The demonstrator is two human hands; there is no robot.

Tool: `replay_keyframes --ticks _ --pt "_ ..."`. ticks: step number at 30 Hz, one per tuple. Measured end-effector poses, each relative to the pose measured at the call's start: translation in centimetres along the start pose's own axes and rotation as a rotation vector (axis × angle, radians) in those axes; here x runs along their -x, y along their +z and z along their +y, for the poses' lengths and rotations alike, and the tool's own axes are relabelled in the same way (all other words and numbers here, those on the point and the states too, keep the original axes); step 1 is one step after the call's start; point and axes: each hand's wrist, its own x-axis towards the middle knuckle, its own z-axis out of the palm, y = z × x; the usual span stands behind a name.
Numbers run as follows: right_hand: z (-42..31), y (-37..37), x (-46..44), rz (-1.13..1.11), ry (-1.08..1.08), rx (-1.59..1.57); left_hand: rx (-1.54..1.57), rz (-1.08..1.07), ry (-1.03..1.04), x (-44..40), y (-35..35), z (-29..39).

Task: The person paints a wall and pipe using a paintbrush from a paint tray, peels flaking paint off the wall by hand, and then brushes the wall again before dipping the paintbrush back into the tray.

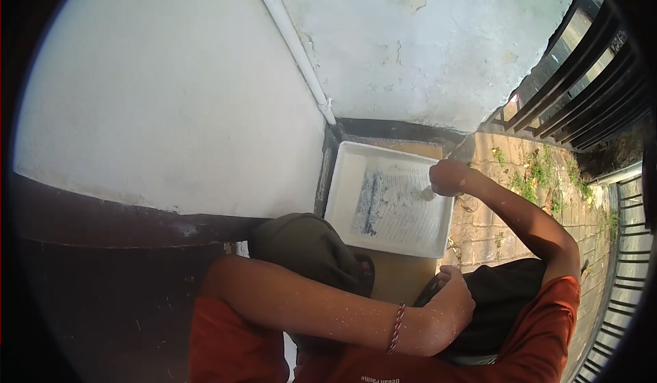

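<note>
A white paint tray (352, 236) lies on the ground in the wall corner, with a ridged bottom and grey-blue paint smears. My right hand (449, 178) is over the tray's right side, its fingers closed. A small pale tip (428, 194) shows just below those fingers, too small to name. My left hand (452, 304) is curled closed near my knee, in front of the tray. Whether anything is inside it is hidden. A red-and-white braided bracelet (395, 328) circles the left wrist.
White walls (185, 96) with a dark lower band meet behind the tray. A white pipe (291, 34) runs down the corner. On the right are brick paving (493, 239) with weeds, a dark slatted fence (582, 75) and a metal grate (626, 267).
</note>
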Motion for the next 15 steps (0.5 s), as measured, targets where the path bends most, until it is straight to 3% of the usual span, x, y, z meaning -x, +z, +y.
replay_keyframes --ticks 5,8,9,11,14,15 --pt "0.1 -0.8 -0.6 -0.035 0.006 0.038 0.029 0.019 0.029 -1.0 -0.1 -1.7" --pt "1.4 1.0 -2.1 -0.067 -0.136 0.097 0.036 0.033 -0.034 -2.4 0.4 -2.7" --pt "1.5 0.4 -2.5 -0.068 -0.187 0.090 0.181 0.014 0.039 -2.3 -0.1 -3.6" --pt "-0.6 -5.0 0.7 -0.024 -0.175 -0.063 0.317 0.044 0.097 -2.9 -0.9 -5.2" --pt "-3.4 -12.4 5.1 0.246 -0.276 -0.162 0.218 0.120 -0.039 -6.9 0.8 -5.6" --pt "-4.9 -15.0 6.9 0.313 -0.277 -0.193 0.080 0.052 -0.073 -8.7 1.6 -5.4"
